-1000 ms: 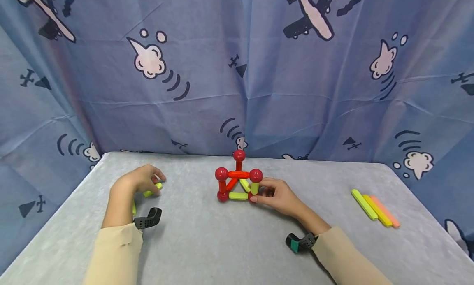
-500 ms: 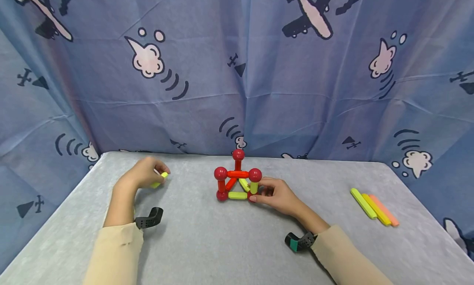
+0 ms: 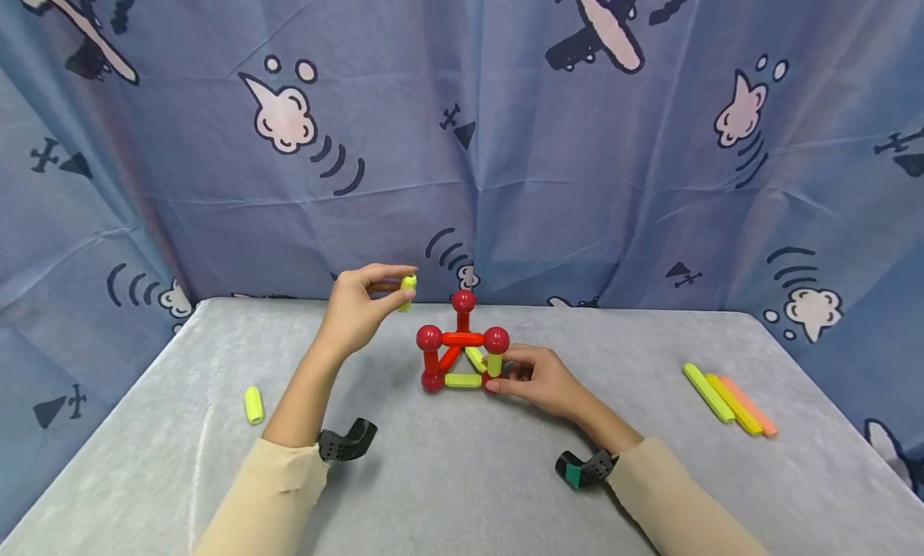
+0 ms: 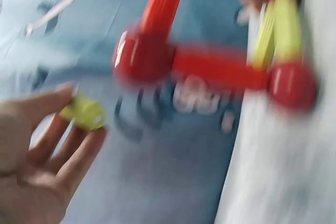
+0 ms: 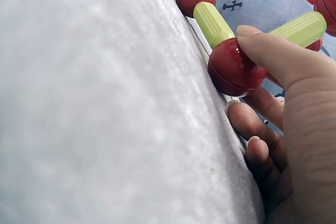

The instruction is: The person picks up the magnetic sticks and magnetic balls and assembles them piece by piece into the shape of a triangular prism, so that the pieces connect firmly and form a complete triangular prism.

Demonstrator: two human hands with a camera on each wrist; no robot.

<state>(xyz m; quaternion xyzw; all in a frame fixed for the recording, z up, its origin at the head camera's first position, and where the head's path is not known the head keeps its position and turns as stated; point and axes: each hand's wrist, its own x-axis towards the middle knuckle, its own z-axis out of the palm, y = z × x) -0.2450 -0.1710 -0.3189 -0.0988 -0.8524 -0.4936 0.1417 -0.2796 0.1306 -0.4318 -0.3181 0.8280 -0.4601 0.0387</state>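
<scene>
A frame of red balls joined by red rods (image 3: 463,339) and yellow-green rods (image 3: 463,380) stands mid-table. The left hand (image 3: 361,307) pinches a short yellow-green rod (image 3: 407,291) between thumb and fingers, raised behind and left of the frame; in the left wrist view this rod (image 4: 86,113) hangs apart from the blurred red ball (image 4: 143,59). At the frame's lower right corner, the right hand (image 3: 541,382) grips a red ball, its thumb on top of that ball (image 5: 236,67) in the right wrist view.
Another short yellow-green rod (image 3: 254,405) lies on the table's left. On the right lie three longer rods side by side: yellow-green (image 3: 708,393), yellow (image 3: 734,405) and orange (image 3: 748,406). A blue printed cloth (image 3: 404,139) hangs behind the grey-white tabletop (image 3: 462,484).
The left hand has lifted its rod off the table and carried it right and back, near the frame. The right hand and the frame have stayed in place.
</scene>
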